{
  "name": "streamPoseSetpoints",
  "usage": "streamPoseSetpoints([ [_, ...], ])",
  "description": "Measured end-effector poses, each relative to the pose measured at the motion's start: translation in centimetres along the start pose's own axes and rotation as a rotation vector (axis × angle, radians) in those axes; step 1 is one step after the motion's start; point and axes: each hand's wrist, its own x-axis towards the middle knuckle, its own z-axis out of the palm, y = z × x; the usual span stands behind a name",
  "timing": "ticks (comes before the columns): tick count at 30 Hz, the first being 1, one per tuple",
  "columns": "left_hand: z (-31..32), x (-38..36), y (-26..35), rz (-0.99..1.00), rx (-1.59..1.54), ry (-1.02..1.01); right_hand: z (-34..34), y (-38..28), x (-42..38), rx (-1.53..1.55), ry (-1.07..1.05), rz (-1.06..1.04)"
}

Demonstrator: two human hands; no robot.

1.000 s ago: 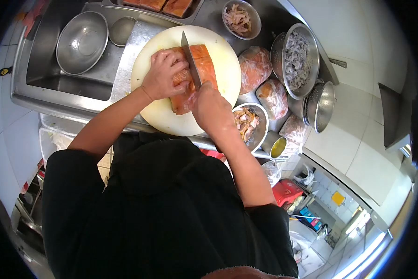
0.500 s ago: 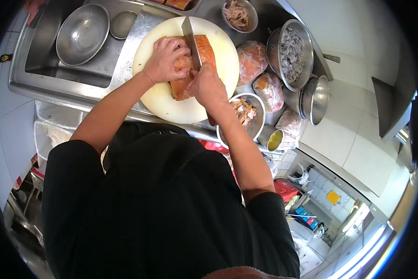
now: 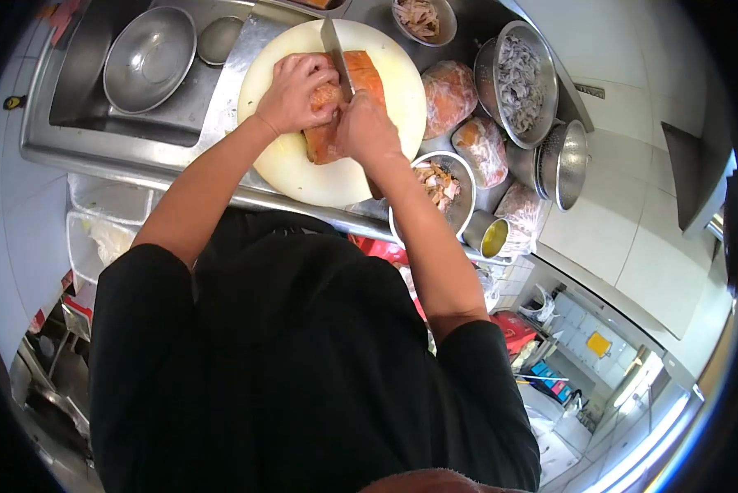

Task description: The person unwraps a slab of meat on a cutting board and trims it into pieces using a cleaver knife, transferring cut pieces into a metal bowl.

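Note:
A block of orange fish that looks like salmon (image 3: 364, 72) lies on a round white cutting board (image 3: 402, 99). My left hand (image 3: 293, 92) rests on the fish's left part, its fingers bent and pressing round it. In my right hand (image 3: 369, 130) is a broad-bladed kitchen knife (image 3: 333, 48). Its blade stands on edge across the fish, just right of my left fingertips. How deep the edge sits cannot be made out. My right forearm and fist hide most of the handle.
Left of the board, a sink (image 3: 81, 135) holds a large metal bowl (image 3: 149, 59). To the right stand plastic-wrapped orange pieces (image 3: 448, 97), a bowl of chopped pieces (image 3: 457, 168), a metal cup of yellow liquid (image 3: 492, 238) and a colander of grey strips (image 3: 523, 86).
The whole view has shifted slightly, so the board appears a little higher and farther right. My hands, the knife and the fish keep nearly the same arrangement.

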Motion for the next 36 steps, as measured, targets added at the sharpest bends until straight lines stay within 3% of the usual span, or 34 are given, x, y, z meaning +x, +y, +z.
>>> streamPoseSetpoints([
  [3,0.2,-0.1,-0.2,-0.010,0.039,0.011,-2.3,-0.2,-2.2,-0.085,-0.073,0.000],
  [7,0.3,-0.2,-0.3,-0.020,0.023,-0.012,-0.6,0.9,-4.7,-0.046,-0.080,0.089],
  [19,0.5,0.0,0.4,-0.049,0.009,-0.008,4.6,3.1,-2.9,0.029,0.036,0.141],
  [32,0.2,-0.1,0.4,-0.049,0.033,-0.008,1.6,1.9,-2.5,-0.018,0.024,0.038],
  [36,0.5,-0.3,0.9,-0.056,0.041,0.027,3.3,2.9,-4.0,-0.014,0.005,0.112],
])
